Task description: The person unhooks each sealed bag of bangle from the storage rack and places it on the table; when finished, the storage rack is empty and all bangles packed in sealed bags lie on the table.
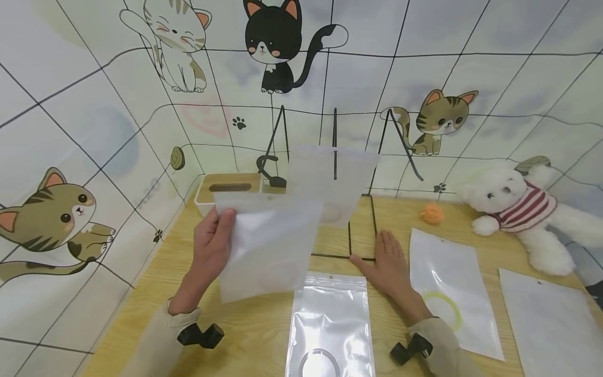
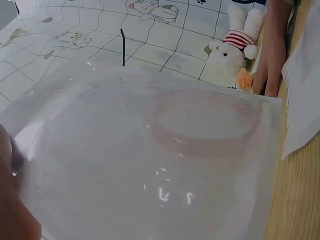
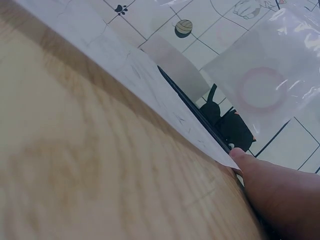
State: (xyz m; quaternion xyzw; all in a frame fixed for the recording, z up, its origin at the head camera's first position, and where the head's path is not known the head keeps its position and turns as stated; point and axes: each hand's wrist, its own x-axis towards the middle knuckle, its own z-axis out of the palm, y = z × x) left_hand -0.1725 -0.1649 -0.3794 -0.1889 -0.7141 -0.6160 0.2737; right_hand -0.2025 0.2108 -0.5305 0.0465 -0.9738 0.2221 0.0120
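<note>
My left hand (image 1: 212, 241) pinches the upper left edge of a translucent white zip bag (image 1: 270, 251), thumb in front, and holds it up over the table. A pink ring (image 2: 200, 145) shows through that bag in the left wrist view. Behind it, another white bag (image 1: 330, 178) hangs at the middle of a black wire rack (image 1: 375, 222). My right hand (image 1: 388, 267) lies with fingers extended at the right side of the rack's base, its thumb at the front bar. Between my forearms a glossy zip bag (image 1: 332, 309) with a pale ring lies flat.
To the right lie a bag (image 1: 440, 256) with a yellow ring and another white bag (image 1: 546, 309). A white plush bear (image 1: 532, 209) and an orange pompom (image 1: 432, 213) sit at the back right. A wood-topped tissue box (image 1: 204, 195) stands at the back left, against the cat-patterned wall.
</note>
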